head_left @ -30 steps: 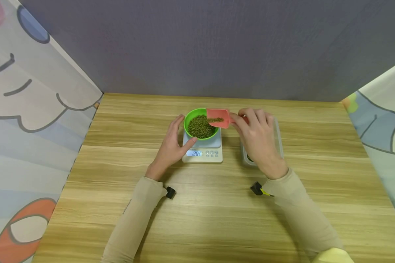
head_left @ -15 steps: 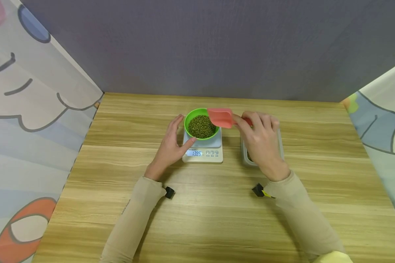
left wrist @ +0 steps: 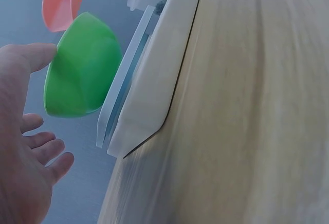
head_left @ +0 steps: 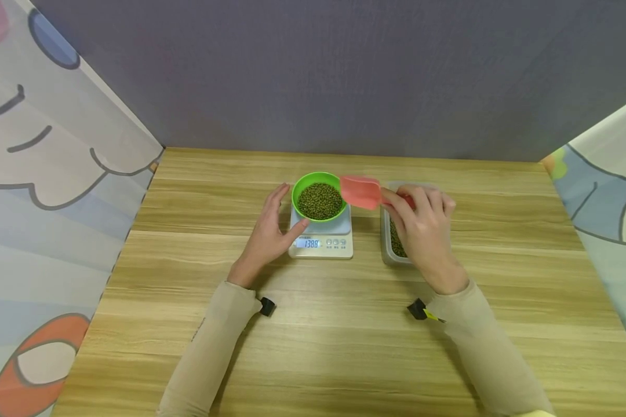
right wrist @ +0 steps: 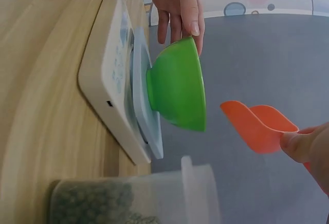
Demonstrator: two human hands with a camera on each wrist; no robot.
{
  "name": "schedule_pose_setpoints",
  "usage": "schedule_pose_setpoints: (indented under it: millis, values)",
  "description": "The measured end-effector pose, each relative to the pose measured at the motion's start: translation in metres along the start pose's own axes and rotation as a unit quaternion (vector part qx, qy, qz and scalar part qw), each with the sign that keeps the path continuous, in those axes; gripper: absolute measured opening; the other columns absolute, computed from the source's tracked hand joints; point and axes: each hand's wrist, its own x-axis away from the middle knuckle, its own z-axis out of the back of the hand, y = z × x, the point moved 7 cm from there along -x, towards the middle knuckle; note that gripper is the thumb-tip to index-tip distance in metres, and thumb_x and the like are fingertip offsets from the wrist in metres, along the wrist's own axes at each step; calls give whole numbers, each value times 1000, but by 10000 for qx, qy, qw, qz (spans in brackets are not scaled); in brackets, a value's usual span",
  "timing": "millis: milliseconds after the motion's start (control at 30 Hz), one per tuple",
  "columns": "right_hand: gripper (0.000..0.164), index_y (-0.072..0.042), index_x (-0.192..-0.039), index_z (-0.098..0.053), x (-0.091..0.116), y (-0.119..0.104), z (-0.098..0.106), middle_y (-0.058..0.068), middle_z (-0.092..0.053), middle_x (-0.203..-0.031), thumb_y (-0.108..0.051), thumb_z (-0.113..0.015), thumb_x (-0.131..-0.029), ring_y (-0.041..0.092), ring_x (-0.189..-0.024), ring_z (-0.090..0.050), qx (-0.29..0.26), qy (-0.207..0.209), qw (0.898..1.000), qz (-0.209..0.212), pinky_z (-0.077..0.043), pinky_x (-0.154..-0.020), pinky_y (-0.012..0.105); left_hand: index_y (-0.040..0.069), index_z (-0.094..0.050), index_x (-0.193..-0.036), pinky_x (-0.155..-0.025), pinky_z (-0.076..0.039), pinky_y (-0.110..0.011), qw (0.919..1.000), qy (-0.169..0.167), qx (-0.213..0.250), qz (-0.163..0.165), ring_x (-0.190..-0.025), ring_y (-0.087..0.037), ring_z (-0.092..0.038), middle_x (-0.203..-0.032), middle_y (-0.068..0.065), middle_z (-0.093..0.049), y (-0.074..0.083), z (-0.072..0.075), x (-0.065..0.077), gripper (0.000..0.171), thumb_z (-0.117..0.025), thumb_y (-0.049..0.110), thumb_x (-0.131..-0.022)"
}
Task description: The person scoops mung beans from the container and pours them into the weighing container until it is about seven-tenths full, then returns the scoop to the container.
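Note:
A green bowl (head_left: pixel 301 186) of mung beans (head_left: pixel 320 202) stands on a white kitchen scale (head_left: pixel 339 252), whose display (head_left: pixel 309 244) reads about 138.8. Around the bowl's left side lies my left hand (head_left: pixel 265 237); its thumb is at the rim and the other fingers are loosely extended, apart from the bowl in the left wrist view. My right hand (head_left: pixel 429 231) grips the handle of a pink-red scoop (head_left: pixel 361 193). The scoop's front edge is near the bowl's right rim, and no beans show in it. In the right wrist view the scoop (right wrist: pixel 259 131) is apart from the bowl (right wrist: pixel 177 88).
Partly under my right hand, right of the scale, stands a clear plastic box (head_left: pixel 396 262) holding more mung beans (head_left: pixel 397 242). Everything stands on a wooden table (head_left: pixel 339 347). A dark grey wall (head_left: pixel 344 75) rises behind, and printed curtains (head_left: pixel 42 174) hang at the sides.
Beans on the scoop have gone into the bowl, and the reading has risen from 126.4 to 138.8. The right hand and scoop have drawn back rightward. The left hand has barely moved.

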Motion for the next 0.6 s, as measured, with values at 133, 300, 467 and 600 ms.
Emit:
schedule_pose_setpoints:
  millis: [133, 300, 467, 600]
  values:
    - [25, -8, -97, -73, 7, 7, 3, 14, -63, -89, -13, -76, -72, 34, -83, -48, -214, 87, 9995, -208, -27, -68, 54, 4, -25, -148, -110, -27, -53, 10000, -6, -2, 1, -139, -22, -22, -153, -15, -25, -1, 0, 1, 85, -61, 47, -85]
    - [29, -7, -98, -73, 17, 19, 7, 15, -63, -92, -10, -78, -69, 34, -79, -45, -395, 20, 9980, -500, -25, -68, 55, 5, -24, -149, -110, -27, -54, 9998, -105, 40, 150, -138, -22, -22, -154, -12, -23, -5, 0, 3, 86, -61, 50, -85]
    - [31, -6, -99, -72, 29, 30, 11, 16, -62, -93, -11, -78, -69, 35, -78, -43, -408, -137, 9963, -747, -24, -68, 55, 7, -23, -150, -109, -28, -54, 9993, -159, -20, 351, -138, -22, -22, -155, -9, -22, -10, 1, 4, 88, -59, 54, -84]
    - [30, -4, -98, -72, 38, 39, 15, 17, -62, -93, -12, -78, -71, 36, -80, -43, -380, -198, 9950, -897, -23, -67, 55, 7, -22, -150, -109, -27, -54, 9992, -183, -35, 346, -138, -22, -22, -155, -9, -22, -12, 2, 5, 89, -59, 54, -84]
